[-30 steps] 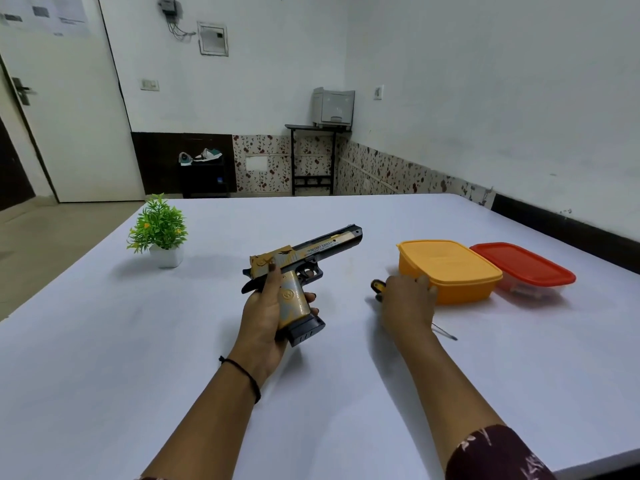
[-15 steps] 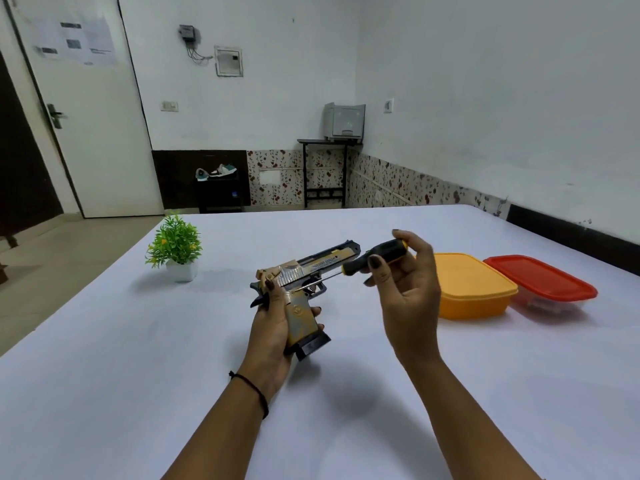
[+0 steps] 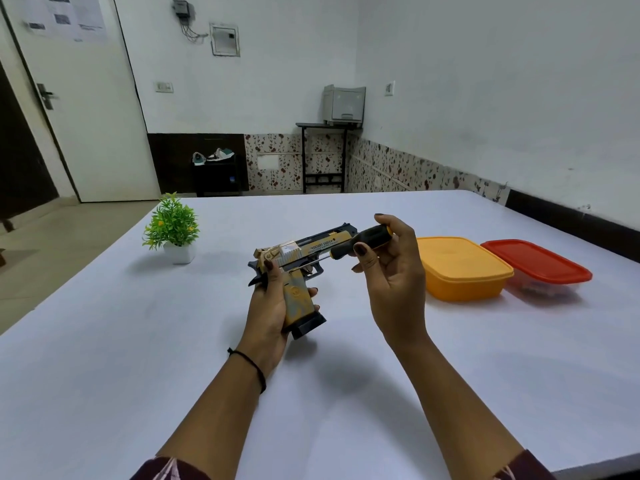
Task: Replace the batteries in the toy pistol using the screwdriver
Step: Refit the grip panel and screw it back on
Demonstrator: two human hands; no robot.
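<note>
A gold and black toy pistol (image 3: 300,258) is held above the white table (image 3: 138,341), barrel pointing right and away. My left hand (image 3: 270,306) grips its handle, fingers curled round it. My right hand (image 3: 391,271) pinches the black handle of a screwdriver (image 3: 360,241), which has an orange end. The thin metal shaft runs left and down, and its tip sits against the pistol's side just above the grip.
An orange lidded container (image 3: 462,268) and a red-lidded clear container (image 3: 540,266) stand on the table right of my hands. A small green potted plant (image 3: 172,228) stands at the back left. The table's near edge runs along the bottom right.
A second ago my right hand was down on the table taking the screwdriver beside the orange container. It lifted the tool and brought its tip to the pistol, where it now stays.
</note>
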